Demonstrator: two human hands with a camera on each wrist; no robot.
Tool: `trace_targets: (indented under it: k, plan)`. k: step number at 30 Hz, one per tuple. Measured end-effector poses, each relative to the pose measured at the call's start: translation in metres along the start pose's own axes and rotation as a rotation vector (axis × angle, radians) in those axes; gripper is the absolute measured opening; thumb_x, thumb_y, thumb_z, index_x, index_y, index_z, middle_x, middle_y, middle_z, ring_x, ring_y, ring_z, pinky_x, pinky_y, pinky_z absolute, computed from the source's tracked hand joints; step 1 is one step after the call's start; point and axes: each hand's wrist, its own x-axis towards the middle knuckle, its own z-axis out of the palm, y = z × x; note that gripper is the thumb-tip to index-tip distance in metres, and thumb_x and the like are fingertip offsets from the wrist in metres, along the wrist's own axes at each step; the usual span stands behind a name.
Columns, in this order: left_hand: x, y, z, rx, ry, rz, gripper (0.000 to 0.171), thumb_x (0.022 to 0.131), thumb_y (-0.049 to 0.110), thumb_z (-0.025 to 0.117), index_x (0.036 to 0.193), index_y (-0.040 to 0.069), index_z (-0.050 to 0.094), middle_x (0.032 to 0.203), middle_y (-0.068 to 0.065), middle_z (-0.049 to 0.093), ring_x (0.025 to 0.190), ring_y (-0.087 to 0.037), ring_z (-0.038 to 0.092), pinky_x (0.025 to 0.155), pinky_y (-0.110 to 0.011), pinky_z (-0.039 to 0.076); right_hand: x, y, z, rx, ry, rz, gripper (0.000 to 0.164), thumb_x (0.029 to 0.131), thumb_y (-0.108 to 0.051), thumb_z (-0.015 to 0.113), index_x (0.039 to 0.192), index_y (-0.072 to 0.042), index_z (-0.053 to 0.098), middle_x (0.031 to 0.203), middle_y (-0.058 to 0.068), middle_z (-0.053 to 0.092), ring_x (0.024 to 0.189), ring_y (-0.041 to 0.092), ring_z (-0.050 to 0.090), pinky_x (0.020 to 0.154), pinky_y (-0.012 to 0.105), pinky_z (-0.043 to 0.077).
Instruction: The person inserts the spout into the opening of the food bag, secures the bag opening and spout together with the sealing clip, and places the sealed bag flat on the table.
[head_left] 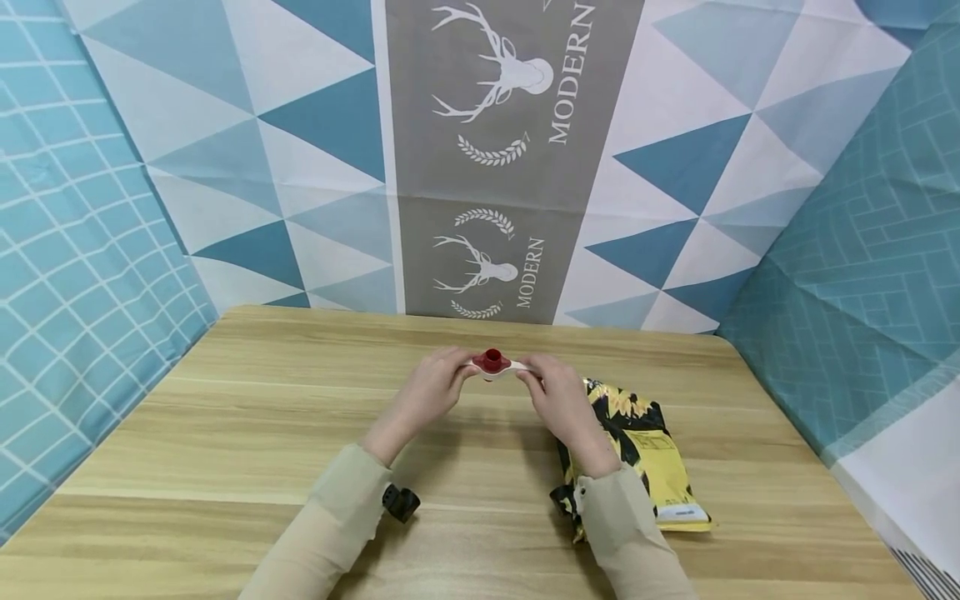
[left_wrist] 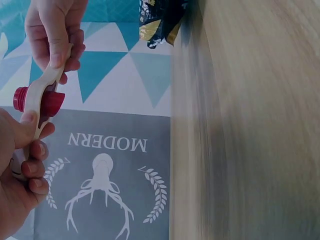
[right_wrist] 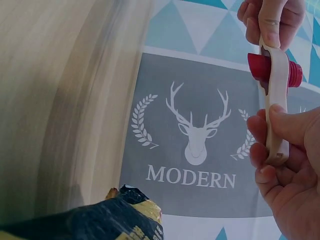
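Both hands hold one white, curved two-armed piece with a red round, threaded spout-like part (head_left: 492, 360) through its middle. My left hand (head_left: 437, 386) pinches one white end between thumb and fingers. At the opposite end, the thumb and fingers of my right hand (head_left: 561, 397) grip the other arm. The piece is held up over the far part of the table. In the right wrist view the ridged red end (right_wrist: 295, 74) juts out on one side of the white arm (right_wrist: 278, 75), and a smooth red tube (right_wrist: 258, 66) on the other.
A yellow and black plastic package (head_left: 660, 467) with a flower print lies on the wooden table (head_left: 247, 433), partly beneath the right forearm. Behind the table hangs a patterned cloth (head_left: 330, 150) with deer heads. Small black devices (head_left: 401, 502) sit at the wrists.
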Motion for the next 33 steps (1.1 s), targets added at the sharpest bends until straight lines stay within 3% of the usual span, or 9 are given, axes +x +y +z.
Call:
trace_targets:
  k: [5,9,16,19,25,33]
  plan:
    - [0.0,0.001,0.005,0.005,0.041,0.004,0.021,0.087,0.013,0.059,0.104,0.002,0.064,0.098,-0.01,0.066,0.093,-0.025,0.062,0.084,-0.037,0.048,-0.002,0.002,0.003,0.007,0.042,-0.021,0.011,0.086,-0.012,0.061,0.092,-0.004,0.066,0.084,0.008,0.066,0.061,0.013,0.052,0.055,0.028,0.042]
    - [-0.001,0.001,0.006,0.0,0.045,-0.002,0.022,0.086,0.015,0.06,0.105,0.003,0.064,0.1,-0.01,0.066,0.094,-0.024,0.062,0.084,-0.037,0.049,-0.002,0.003,0.005,0.012,0.053,-0.017,0.012,0.085,-0.01,0.062,0.094,-0.003,0.066,0.09,0.01,0.066,0.073,0.018,0.061,0.063,0.033,0.049]
    - [0.0,-0.002,0.001,-0.083,-0.129,-0.09,0.036,0.09,0.03,0.056,0.122,0.014,0.057,0.11,-0.004,0.064,0.088,-0.016,0.064,0.074,-0.032,0.049,-0.005,0.005,0.008,0.024,-0.033,0.024,0.014,0.086,-0.01,0.061,0.098,-0.004,0.065,0.095,0.01,0.065,0.08,0.021,0.061,0.067,0.033,0.051]
    - [0.002,0.0,0.001,-0.064,-0.158,-0.102,0.044,0.088,0.042,0.056,0.123,0.017,0.057,0.107,0.0,0.066,0.086,-0.014,0.066,0.071,-0.031,0.048,-0.007,0.005,0.009,0.002,-0.046,0.009,0.015,0.086,-0.012,0.061,0.099,-0.005,0.065,0.097,0.009,0.065,0.082,0.02,0.062,0.068,0.032,0.051]
    - [0.005,0.006,0.008,-0.019,-0.148,-0.083,0.043,0.086,0.042,0.058,0.118,0.013,0.06,0.092,0.004,0.067,0.08,-0.009,0.062,0.072,-0.028,0.049,-0.007,0.003,0.009,0.001,-0.046,-0.036,0.017,0.085,-0.013,0.063,0.099,-0.004,0.065,0.098,0.008,0.066,0.086,0.02,0.063,0.072,0.031,0.051]
    - [0.005,0.011,0.011,-0.012,-0.106,-0.146,0.036,0.088,0.038,0.056,0.112,0.012,0.062,0.098,-0.001,0.066,0.082,-0.013,0.063,0.074,-0.033,0.05,-0.007,0.0,0.009,0.012,-0.087,0.046,0.027,0.085,-0.016,0.063,0.109,-0.004,0.062,0.104,0.01,0.063,0.087,0.021,0.062,0.073,0.034,0.051]
